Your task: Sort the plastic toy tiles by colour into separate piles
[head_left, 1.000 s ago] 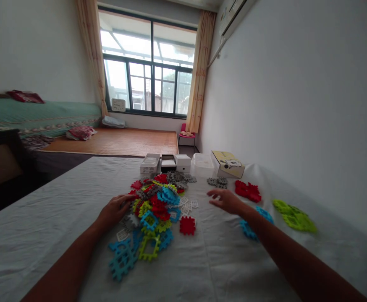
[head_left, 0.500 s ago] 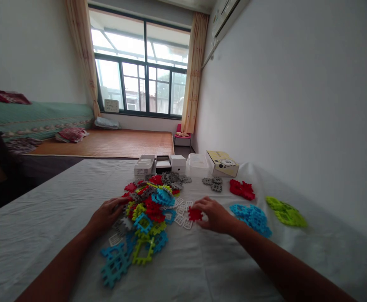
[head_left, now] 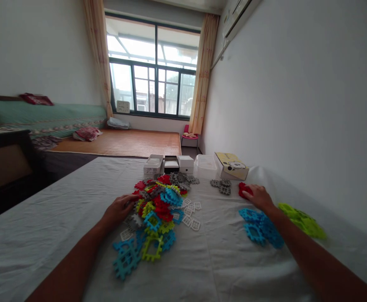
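Note:
A mixed heap of toothed plastic building pieces (head_left: 163, 207) in red, blue, lime green and grey lies left of centre on the cloth. At its left edge rests my left hand (head_left: 120, 207), fingers and thumb apart, fingertips touching the heap near a red piece. My right hand (head_left: 257, 196) is over the red pieces (head_left: 242, 189) at the right, its fingers closed on a red building piece; the palm partly hides that pile. Nearer me lie blue pieces (head_left: 255, 226), and farther right the lime green pieces (head_left: 303, 220), partly behind my right forearm.
Small white lattice pieces (head_left: 188, 214) lie beside the heap, and grey pieces (head_left: 223, 186) form a group farther back. Along the far side stand a white box (head_left: 186, 164), a clear plastic container (head_left: 205, 167) and a yellow cardboard box (head_left: 232, 165). A wall bounds the right.
My right hand has moved right, from beside the white lattice pieces to the red pile, carrying a red piece. My left hand stays at the heap. The view has shifted slightly left.

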Motion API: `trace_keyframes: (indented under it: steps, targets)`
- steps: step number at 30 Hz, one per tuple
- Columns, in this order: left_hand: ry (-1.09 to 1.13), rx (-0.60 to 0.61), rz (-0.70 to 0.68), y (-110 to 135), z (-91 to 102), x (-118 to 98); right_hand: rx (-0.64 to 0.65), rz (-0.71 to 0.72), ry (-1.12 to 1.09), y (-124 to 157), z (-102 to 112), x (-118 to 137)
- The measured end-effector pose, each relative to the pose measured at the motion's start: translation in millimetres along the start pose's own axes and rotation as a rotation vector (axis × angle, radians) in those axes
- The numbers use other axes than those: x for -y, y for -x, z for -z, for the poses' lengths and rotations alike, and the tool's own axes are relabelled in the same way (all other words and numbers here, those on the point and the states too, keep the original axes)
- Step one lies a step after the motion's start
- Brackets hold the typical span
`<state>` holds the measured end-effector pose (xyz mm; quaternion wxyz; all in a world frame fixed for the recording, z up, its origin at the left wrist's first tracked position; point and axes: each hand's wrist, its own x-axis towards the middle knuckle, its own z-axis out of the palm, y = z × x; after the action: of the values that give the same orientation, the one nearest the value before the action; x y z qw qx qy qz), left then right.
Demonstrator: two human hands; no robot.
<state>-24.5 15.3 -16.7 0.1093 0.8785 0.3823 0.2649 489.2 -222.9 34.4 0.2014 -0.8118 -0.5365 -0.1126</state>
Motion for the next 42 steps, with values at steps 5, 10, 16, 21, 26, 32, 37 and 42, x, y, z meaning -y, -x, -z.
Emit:
trace_keyframes:
  steps: [5,10,16,21,26,32,37,42]
  targets:
    - [0.017,-0.001,0.013,1.9,0.0,-3.5,0.108,0.324,-0.161,18.0,-26.3,112.4]
    - [0.035,-0.006,0.028,3.1,2.7,-9.3,0.225,0.599,-0.381,41.3,-40.5,211.7]
    - [0.033,-0.01,0.031,3.2,2.2,-9.5,0.269,0.406,-0.44,9.2,-63.1,250.7]
    - [0.03,-0.009,0.03,3.6,1.6,-9.0,0.357,0.409,-0.545,-8.9,-69.8,250.9]
    - [0.034,-0.017,0.033,2.6,1.4,-8.9,0.465,0.433,-0.723,-1.8,-59.5,239.2]
    - [0.042,-0.015,0.011,2.1,3.1,-9.9,0.455,0.315,-0.806,18.8,-53.7,236.3]
    - [0.043,-0.018,-0.006,0.8,3.8,-5.7,0.417,0.258,-0.857,33.0,-43.5,226.8]
    - [0.027,-0.003,-0.002,-1.9,4.6,-3.1,0.314,0.22,-0.788,55.4,-22.8,189.0]
